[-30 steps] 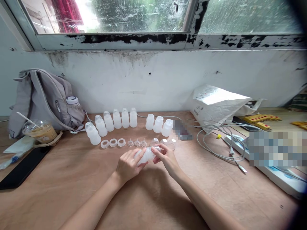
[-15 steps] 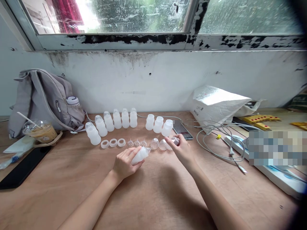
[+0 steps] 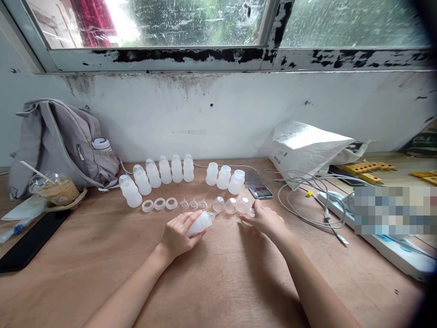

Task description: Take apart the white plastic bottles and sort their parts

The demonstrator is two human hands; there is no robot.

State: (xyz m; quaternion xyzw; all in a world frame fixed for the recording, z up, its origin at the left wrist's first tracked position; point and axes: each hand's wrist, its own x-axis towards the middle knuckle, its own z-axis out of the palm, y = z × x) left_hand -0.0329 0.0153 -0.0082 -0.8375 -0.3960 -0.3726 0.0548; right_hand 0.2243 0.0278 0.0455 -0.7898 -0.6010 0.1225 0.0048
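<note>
My left hand [image 3: 182, 234] is wrapped round a frosted baby bottle [image 3: 200, 223], tilted so its clear nipple points right and up. My right hand [image 3: 266, 221], low over the table, pinches a clear dome cap [image 3: 246, 219], partly hidden by the fingers. Just left of it is a row of clear caps [image 3: 230, 206]. Further left lie several clear nipples [image 3: 193, 204] and white collar rings [image 3: 159, 204]. Behind them stand open bottles [image 3: 224, 177] on the right and capped bottles [image 3: 153, 173] in a curved row on the left.
A phone [image 3: 261, 192], coiled cable [image 3: 307, 214] and power strip [image 3: 382, 246] lie to the right, near a white bag [image 3: 303, 146]. On the left are a backpack [image 3: 61, 136], an iced drink cup [image 3: 56, 189] and a black phone [image 3: 30, 243].
My right hand has moved down and slightly right with the cap, from above the cap row to beside its right end. My left hand still grips the bottle in nearly the same place.
</note>
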